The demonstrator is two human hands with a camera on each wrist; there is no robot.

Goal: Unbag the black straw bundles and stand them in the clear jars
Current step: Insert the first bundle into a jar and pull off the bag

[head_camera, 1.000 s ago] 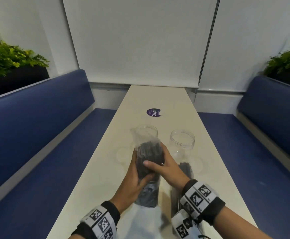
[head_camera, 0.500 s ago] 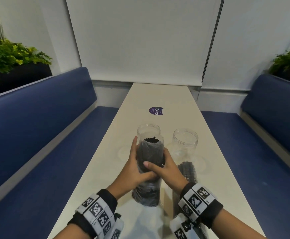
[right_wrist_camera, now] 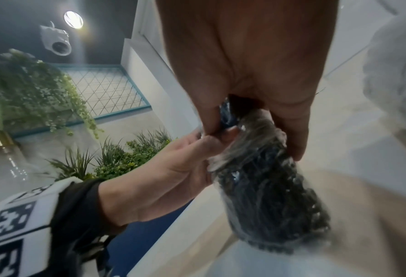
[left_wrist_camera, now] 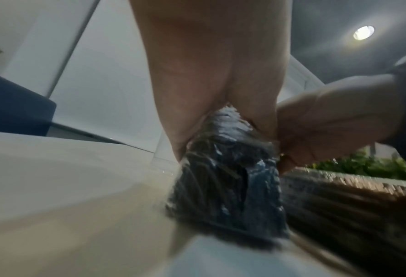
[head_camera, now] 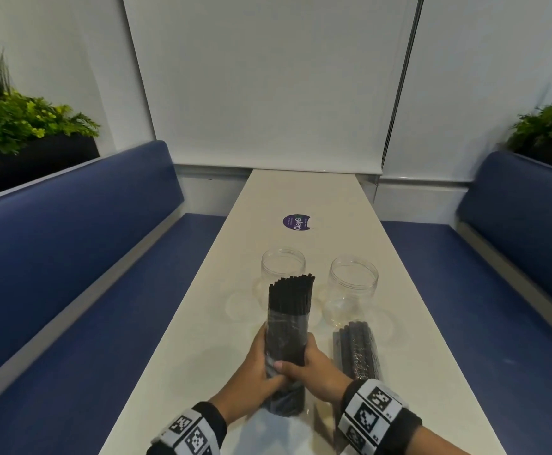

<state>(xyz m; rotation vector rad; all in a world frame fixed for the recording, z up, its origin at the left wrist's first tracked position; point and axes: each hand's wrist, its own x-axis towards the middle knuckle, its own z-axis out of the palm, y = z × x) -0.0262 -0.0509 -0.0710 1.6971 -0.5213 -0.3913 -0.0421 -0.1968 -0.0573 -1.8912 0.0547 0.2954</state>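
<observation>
Straws point(head_camera: 290, 295) in my head view stand clear of the bag point(head_camera: 286, 353), long axis upright and aimed at the left jar point(head_camera: 282, 266) just beyond, left hand point(head_camera: 254, 379) and right hand point(head_camera: 314, 369) both wrapped round the bagged lower half above the table point(head_camera: 202, 339), while each wrist view shows only curled fingers on crinkled plastic.

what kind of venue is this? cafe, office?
Probably a café or restaurant booth: blue padded benches flank a long narrow table bearing a round branded sticker, with planters behind the seats. The drinking straws and clear jars fit food service.
</observation>
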